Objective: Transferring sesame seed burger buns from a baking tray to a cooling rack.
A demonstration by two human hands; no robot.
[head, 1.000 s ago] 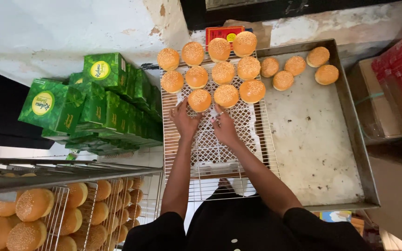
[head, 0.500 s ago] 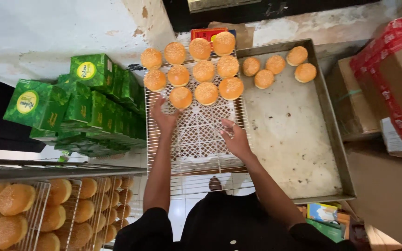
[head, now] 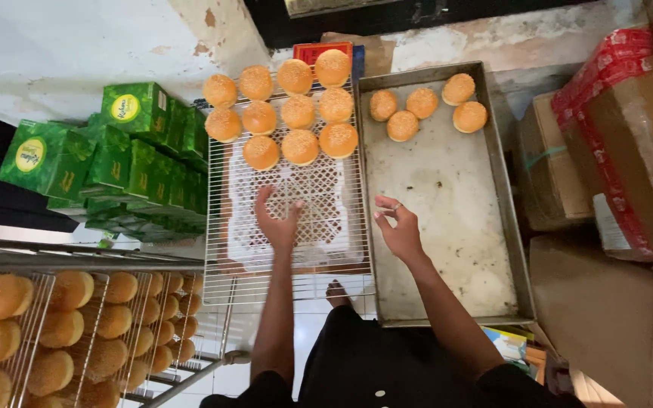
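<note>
Two hands empty, left hand [head: 280, 221] fingers spread over rack [head: 289, 261] near edge, right hand [head: 400, 230] loosely open over tray [head: 447, 227], buns [head: 300, 146] at far edge

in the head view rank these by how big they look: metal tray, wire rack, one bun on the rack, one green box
1. Metal tray and wire rack: look much alike, so I won't rank them.
2. Green box, though it may sit at a different distance from the camera.
3. Bun, clearly smallest.
</note>
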